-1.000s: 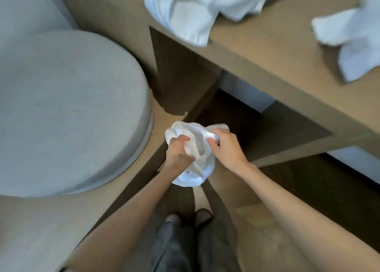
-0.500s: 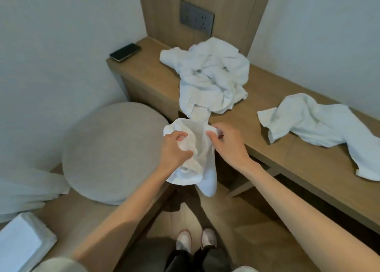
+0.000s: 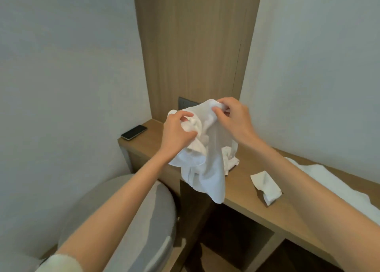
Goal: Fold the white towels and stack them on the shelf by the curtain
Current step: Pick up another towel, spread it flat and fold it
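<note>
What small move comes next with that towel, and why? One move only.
Probably draw the left hand and right hand apart along the top edge of the crumpled white cloth towel. Both grips pinch it close together, so it hangs bunched above the light wooden ledge; spreading it flat likely comes before any fold.

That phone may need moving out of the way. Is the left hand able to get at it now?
Likely yes, once freed. The phone lies on bare desk just left of the left hand, nothing between them; but that hand grips the towel, so it must let go first.
</note>
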